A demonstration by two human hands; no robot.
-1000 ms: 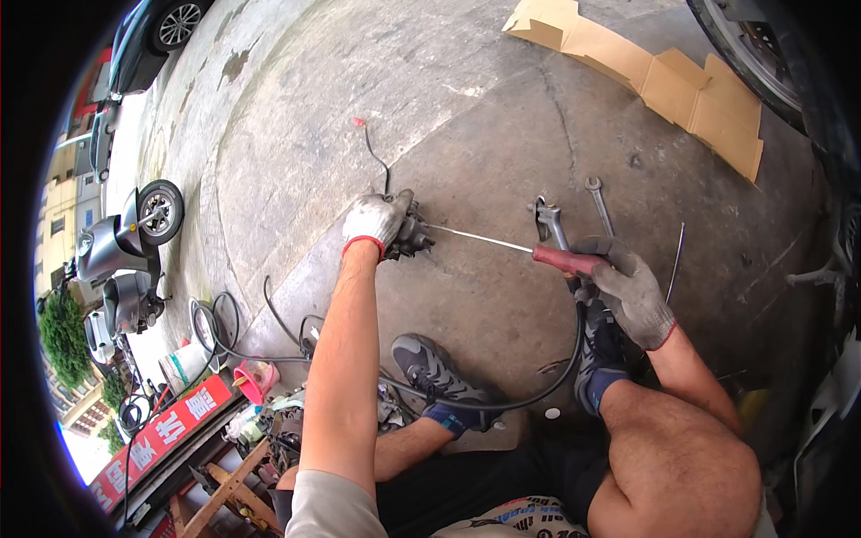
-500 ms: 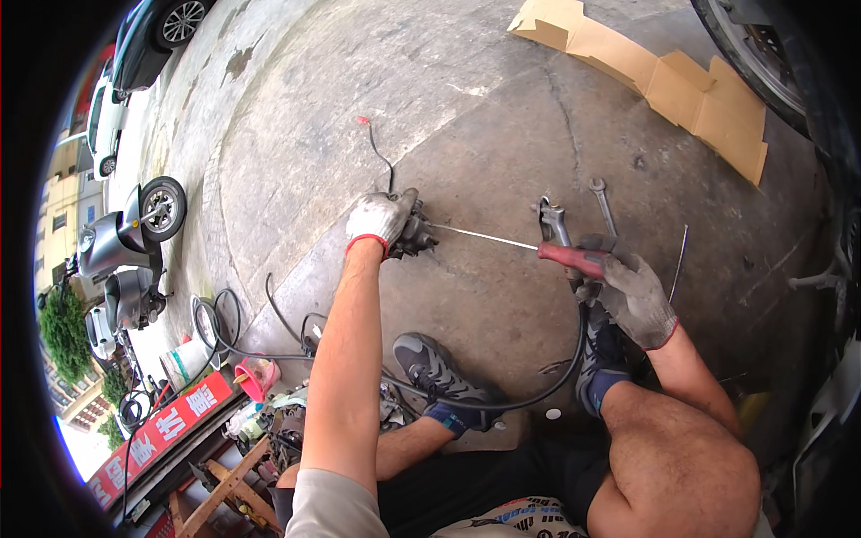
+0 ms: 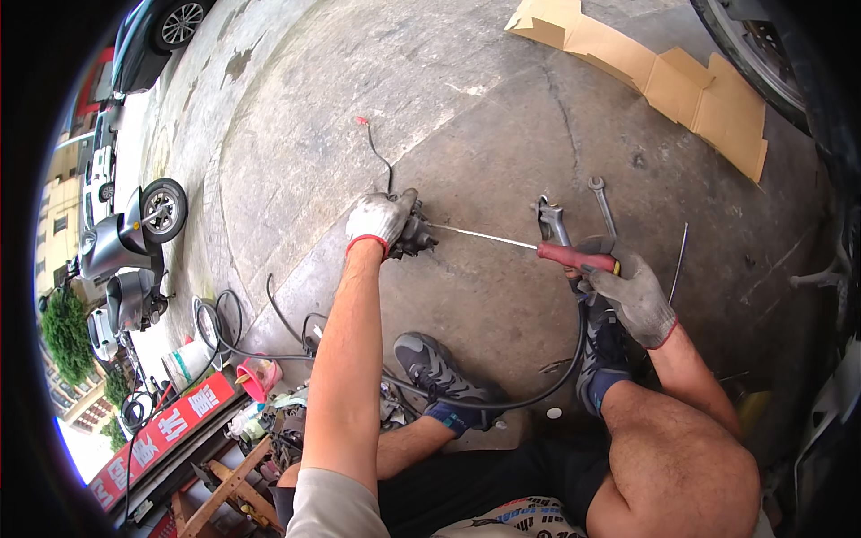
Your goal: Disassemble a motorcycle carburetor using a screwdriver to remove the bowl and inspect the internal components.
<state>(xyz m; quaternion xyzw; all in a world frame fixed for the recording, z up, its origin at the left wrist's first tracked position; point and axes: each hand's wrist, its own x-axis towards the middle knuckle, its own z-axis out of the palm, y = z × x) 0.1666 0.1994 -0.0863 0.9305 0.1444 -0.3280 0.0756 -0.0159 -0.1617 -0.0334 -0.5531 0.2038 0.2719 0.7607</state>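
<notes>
My left hand [image 3: 378, 221], in a white work glove with a red cuff, is closed around a dark, greasy metal part [image 3: 415, 235] held near the concrete. A thin black hose [image 3: 379, 157] with a red end runs from it across the floor. My right hand [image 3: 635, 291], in a dirtier grey glove, grips the red handle of a long screwdriver [image 3: 574, 257]. The yellow butt of the handle shows by my fingers. The shaft points left, its tip at the metal part; whether it touches is too small to tell.
Close by my right hand lie an air blow gun [image 3: 554, 222], an open-end wrench [image 3: 602, 204] and a thin rod [image 3: 679, 260]. A thick black hose [image 3: 529, 403] loops past my shoes. Flattened cardboard [image 3: 682, 90] lies far right near a wheel [image 3: 749, 54]. A pink container [image 3: 256, 378] stands left.
My right hand's fingers have shifted on the screwdriver handle, baring its yellow end. The left hand, the metal part and the screwdriver's shaft stay nearly in place.
</notes>
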